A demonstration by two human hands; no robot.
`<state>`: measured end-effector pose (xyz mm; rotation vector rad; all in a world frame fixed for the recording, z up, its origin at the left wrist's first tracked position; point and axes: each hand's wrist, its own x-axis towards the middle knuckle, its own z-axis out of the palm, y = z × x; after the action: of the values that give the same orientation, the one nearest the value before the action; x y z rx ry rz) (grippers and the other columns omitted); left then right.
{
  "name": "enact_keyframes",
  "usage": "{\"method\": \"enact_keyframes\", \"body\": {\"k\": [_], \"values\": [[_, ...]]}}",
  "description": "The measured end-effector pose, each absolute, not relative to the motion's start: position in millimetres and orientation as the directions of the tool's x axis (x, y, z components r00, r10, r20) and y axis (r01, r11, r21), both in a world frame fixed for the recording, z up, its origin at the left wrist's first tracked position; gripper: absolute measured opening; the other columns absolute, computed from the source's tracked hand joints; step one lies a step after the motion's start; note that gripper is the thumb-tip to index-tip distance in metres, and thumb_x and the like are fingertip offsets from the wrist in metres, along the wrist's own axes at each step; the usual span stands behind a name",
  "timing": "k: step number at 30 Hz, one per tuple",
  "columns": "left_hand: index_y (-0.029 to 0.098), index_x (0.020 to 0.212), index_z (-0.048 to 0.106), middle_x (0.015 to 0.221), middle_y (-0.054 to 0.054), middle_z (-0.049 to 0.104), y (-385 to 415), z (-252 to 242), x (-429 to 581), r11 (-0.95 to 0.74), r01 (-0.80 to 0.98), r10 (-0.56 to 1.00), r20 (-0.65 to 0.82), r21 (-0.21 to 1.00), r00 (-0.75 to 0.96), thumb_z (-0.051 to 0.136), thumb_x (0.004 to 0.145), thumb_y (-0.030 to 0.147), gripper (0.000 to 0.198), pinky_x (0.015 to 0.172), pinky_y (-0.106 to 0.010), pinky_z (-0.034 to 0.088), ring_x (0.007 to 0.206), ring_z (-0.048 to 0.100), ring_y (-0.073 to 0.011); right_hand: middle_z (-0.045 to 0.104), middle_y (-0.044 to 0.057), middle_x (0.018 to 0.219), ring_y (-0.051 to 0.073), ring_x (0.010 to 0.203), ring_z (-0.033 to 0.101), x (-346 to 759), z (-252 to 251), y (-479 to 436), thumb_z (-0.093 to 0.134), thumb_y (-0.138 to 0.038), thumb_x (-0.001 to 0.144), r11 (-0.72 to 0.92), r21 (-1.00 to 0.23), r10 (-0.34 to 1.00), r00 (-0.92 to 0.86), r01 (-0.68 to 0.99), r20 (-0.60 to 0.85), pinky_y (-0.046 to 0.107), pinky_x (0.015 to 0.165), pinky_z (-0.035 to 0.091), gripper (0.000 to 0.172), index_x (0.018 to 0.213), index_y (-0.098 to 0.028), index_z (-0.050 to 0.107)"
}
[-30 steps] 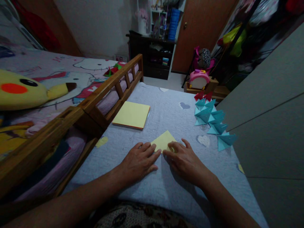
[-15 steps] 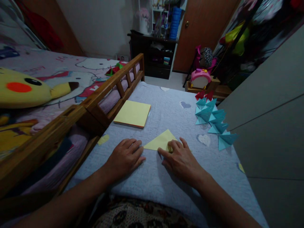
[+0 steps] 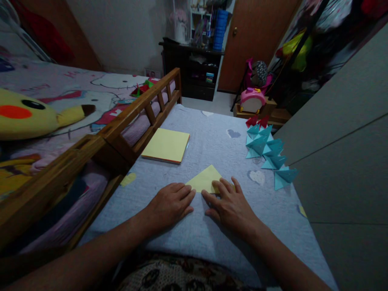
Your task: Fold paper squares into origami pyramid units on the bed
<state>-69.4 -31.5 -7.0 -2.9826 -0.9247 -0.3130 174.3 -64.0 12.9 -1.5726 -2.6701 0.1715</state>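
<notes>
A sheet of yellow paper [image 3: 205, 179], folded into a triangle, lies flat with its peak pointing away from me. My left hand [image 3: 171, 202] rests on its left corner, fingertips on the paper and fingers stretched out. Over the right part lies my right hand [image 3: 229, 202], its fingers spread and pressing near the lower edge. The right corner of the triangle is mostly hidden under that hand. Neither hand grips anything.
A stack of square yellow paper [image 3: 166, 145] lies beyond my left hand, beside the wooden bed rail [image 3: 141, 107]. Folded blue paper pieces [image 3: 257, 144] and red ones [image 3: 252, 121] stand along the right side of the blue bedspread [image 3: 209, 125]. A yellow plush toy [image 3: 21, 117] lies left.
My left hand has slid to the right, onto the left corner of the folded paper. My right hand stays on the lower edge, nearly unmoved. The view has shifted slightly.
</notes>
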Motion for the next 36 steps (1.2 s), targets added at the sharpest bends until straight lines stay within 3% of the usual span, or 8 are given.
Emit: {"method": "enact_keyframes", "body": {"k": [13, 26, 30, 33, 36], "values": [[0.013, 0.124, 0.056, 0.116, -0.012, 0.066, -33, -11, -72, -0.834, 0.550, 0.547, 0.227, 0.056, 0.806, 0.059, 0.095, 0.023, 0.031, 0.091, -0.041, 0.056, 0.103, 0.063, -0.0259, 0.048, 0.007, 0.151, 0.043, 0.141, 0.035, 231, -6, -90, 0.069, -0.052, 0.087, 0.414, -0.018, 0.910, -0.413, 0.910, 0.046, 0.069, 0.112, 0.021, 0.055, 0.140, -0.043, 0.054], [0.012, 0.123, 0.056, 0.115, -0.012, 0.065, -38, -16, -84, -0.816, 0.577, 0.563, 0.268, 0.032, 0.782, 0.052, 0.096, 0.019, 0.028, 0.094, -0.042, 0.055, 0.105, 0.061, -0.0258, 0.049, 0.011, 0.151, 0.044, 0.142, 0.035, 274, -17, -112, 0.067, -0.046, 0.088, 0.340, 0.121, 0.930, -0.353, 0.933, 0.105, 0.068, 0.112, 0.023, 0.053, 0.140, -0.040, 0.056], [0.012, 0.120, 0.057, 0.113, -0.012, 0.066, -39, -16, -86, -0.806, 0.591, 0.576, 0.267, 0.032, 0.772, 0.053, 0.095, 0.020, 0.026, 0.091, -0.043, 0.055, 0.103, 0.061, -0.0266, 0.053, 0.009, 0.146, 0.041, 0.140, 0.037, 283, -17, -112, 0.062, -0.049, 0.091, 0.324, 0.100, 0.922, -0.338, 0.941, 0.190, 0.067, 0.111, 0.024, 0.042, 0.131, -0.039, 0.063], [0.013, 0.119, 0.058, 0.113, -0.012, 0.065, -40, -11, -81, -0.803, 0.594, 0.582, 0.271, 0.044, 0.767, 0.056, 0.095, 0.023, 0.025, 0.091, -0.044, 0.054, 0.102, 0.061, -0.0271, 0.055, 0.012, 0.143, 0.039, 0.139, 0.039, 276, -5, -107, 0.056, -0.046, 0.095, 0.339, 0.039, 0.903, -0.336, 0.940, 0.268, 0.065, 0.112, 0.026, 0.030, 0.114, -0.030, 0.071], [0.015, 0.129, 0.054, 0.120, -0.012, 0.063, -40, -4, -68, -0.814, 0.579, 0.566, 0.283, 0.045, 0.774, 0.061, 0.094, 0.028, 0.038, 0.095, -0.044, 0.052, 0.108, 0.059, -0.0279, 0.058, 0.014, 0.137, 0.035, 0.133, 0.044, 248, 11, -97, 0.055, -0.037, 0.096, 0.385, -0.021, 0.884, -0.362, 0.923, 0.295, 0.059, 0.113, 0.028, 0.031, 0.122, -0.024, 0.067]]}}
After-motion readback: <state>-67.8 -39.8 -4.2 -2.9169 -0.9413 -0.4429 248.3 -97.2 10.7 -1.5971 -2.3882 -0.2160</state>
